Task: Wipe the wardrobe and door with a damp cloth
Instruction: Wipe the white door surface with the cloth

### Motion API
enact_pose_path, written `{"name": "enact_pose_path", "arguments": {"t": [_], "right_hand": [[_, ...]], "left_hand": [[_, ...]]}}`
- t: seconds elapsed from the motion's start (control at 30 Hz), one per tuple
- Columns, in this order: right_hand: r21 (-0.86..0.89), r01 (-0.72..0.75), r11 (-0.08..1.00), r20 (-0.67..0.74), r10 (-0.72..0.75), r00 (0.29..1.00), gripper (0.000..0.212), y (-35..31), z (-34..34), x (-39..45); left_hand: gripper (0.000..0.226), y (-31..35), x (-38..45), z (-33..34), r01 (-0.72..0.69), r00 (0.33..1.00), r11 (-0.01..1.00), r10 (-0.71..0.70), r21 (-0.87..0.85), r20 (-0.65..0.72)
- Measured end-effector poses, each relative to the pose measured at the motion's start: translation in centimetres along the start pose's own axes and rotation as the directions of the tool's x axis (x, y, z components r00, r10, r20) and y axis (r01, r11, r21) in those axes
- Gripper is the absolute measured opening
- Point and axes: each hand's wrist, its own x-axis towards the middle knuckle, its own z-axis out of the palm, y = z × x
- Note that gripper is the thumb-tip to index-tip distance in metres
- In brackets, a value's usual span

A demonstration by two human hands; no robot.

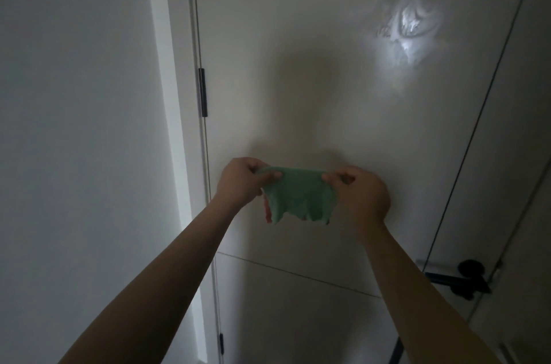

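Note:
A green cloth [298, 196] with a red-orange edge at its lower left hangs stretched between both hands, just in front of the white door [328, 95]. My left hand [243, 180] pinches the cloth's top left corner. My right hand [362, 193] pinches its top right corner. The room is dim. A bright patch of light with wet-looking streaks [408, 26] shows on the door at the upper right.
A black hinge [203, 92] sits on the door's left edge, with a second one [221, 345] low down. A black lever handle [459, 278] is at the lower right. A white wall [74, 125] fills the left side.

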Motion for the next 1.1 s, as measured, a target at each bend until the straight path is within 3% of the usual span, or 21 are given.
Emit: {"name": "enact_pose_path", "arguments": {"t": [0.2, 0.4, 0.67, 0.87, 1.1], "right_hand": [[0.166, -0.034, 0.986, -0.219, 0.070, 0.973, 0.022, -2.9, 0.5, 5.4], [0.309, 0.121, 0.943, -0.412, 0.018, 0.911, 0.025, -6.1, 1.8, 12.8], [0.001, 0.339, 0.941, -0.593, -0.273, 0.758, 0.056, -10.7, 4.4, 22.3], [-0.177, 0.438, 0.881, -0.574, -0.454, 0.682, 0.059, -11.6, 5.3, 27.4], [-0.459, 0.351, 0.816, -0.622, -0.577, 0.530, 0.066, -11.5, 6.0, 30.4]], "left_hand": [[0.020, 2.0, 7.0, 0.8, -0.130, 0.988, 0.991, 0.126, -0.039, -0.087], [0.015, 4.9, 16.3, 0.8, -0.288, 0.952, 0.954, 0.277, -0.082, -0.127], [0.019, 8.4, 25.5, 1.1, -0.434, 0.887, 0.901, 0.425, -0.008, -0.178], [0.020, 9.0, 28.4, 1.4, -0.478, 0.858, 0.878, 0.469, 0.005, -0.209], [0.015, 9.5, 29.6, 1.2, -0.509, 0.785, 0.855, 0.508, 0.098, -0.354]]}}
